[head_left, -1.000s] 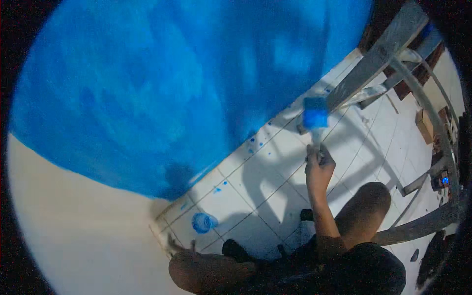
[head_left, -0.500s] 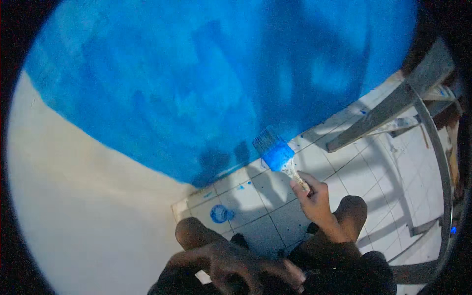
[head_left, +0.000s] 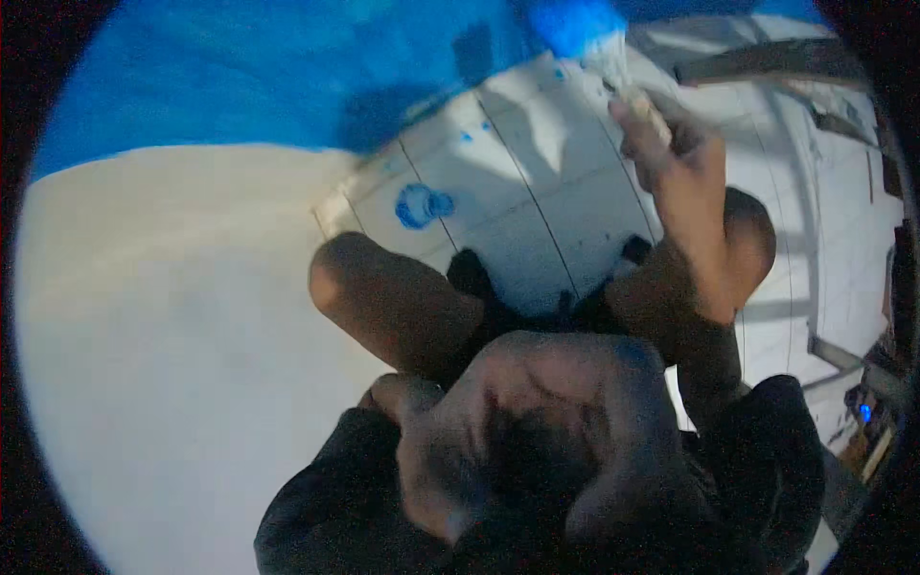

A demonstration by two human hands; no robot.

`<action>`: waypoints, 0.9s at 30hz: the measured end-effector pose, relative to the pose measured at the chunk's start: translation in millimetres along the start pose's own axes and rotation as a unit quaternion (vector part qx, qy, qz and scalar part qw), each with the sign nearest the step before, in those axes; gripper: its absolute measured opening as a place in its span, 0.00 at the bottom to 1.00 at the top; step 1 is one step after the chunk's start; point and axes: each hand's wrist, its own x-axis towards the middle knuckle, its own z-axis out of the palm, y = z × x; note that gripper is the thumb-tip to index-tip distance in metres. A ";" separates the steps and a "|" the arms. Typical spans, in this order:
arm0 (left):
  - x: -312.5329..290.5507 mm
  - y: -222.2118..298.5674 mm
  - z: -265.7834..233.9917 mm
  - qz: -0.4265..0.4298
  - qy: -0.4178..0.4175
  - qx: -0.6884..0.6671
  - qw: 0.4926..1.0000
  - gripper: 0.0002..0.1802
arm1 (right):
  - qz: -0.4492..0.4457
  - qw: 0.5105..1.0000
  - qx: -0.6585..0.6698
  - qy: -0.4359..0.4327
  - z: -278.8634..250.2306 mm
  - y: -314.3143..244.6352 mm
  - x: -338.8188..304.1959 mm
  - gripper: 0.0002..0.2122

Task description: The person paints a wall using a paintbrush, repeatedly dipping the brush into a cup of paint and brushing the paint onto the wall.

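My right hand is closed around the pale, paint-spotted handle of a wide paintbrush. Bright blue paint covers the brush head, whose bristle tips run out of view at the top edge against the blue wall. Close below the camera, large and blurred, is my left hand. Its thumb and fingers curve apart around a dark hollow, and I see nothing held there. A small clear, blue-tinted container lies on the tiled floor between the wall and my knees.
A plain off-white wall takes up the left side, meeting the blue one at a corner. My bent knees frame the floor. Blue drips spot the tiles. Grey beams and a dark clutter of items stand along the right.
The view has tilted down, moving the wall and brush upward in the picture. My left hand has risen from my lap toward the camera. The brush remains in my right hand.
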 end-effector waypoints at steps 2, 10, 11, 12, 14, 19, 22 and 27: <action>-4.3 -5.5 5.4 0.009 0.013 -0.073 0.997 0.24 | 0.018 0.999 -0.032 0.033 -2.8 -0.9 -1.2 0.18; -13.3 -13.9 15.6 0.018 0.033 -0.207 0.978 0.25 | 0.042 0.998 -0.033 0.023 14.1 -8.3 -3.5 0.09; -12.4 -13.7 15.6 0.022 0.036 -0.215 0.976 0.25 | 0.041 0.998 -0.036 0.023 17.3 -6.0 -5.6 0.09; -16.9 -11.7 14.0 0.022 0.036 -0.222 0.974 0.25 | 0.041 0.998 -0.040 0.010 20.7 -3.4 -7.3 0.10; -19.3 -12.5 14.1 0.022 0.035 -0.231 0.972 0.25 | 0.039 0.998 -0.045 0.000 25.1 -0.1 -10.2 0.11; -22.0 -9.8 14.6 0.026 0.051 -0.239 0.969 0.25 | -0.001 0.999 -0.031 -0.010 30.8 19.0 -12.2 0.18; -14.2 -14.5 14.9 0.026 0.048 -0.251 0.966 0.26 | 0.024 0.999 -0.022 0.015 21.1 17.9 -11.8 0.17; -7.0 -17.7 16.9 0.038 0.052 -0.249 0.966 0.26 | 0.051 0.996 -0.071 0.035 23.7 4.2 -12.1 0.18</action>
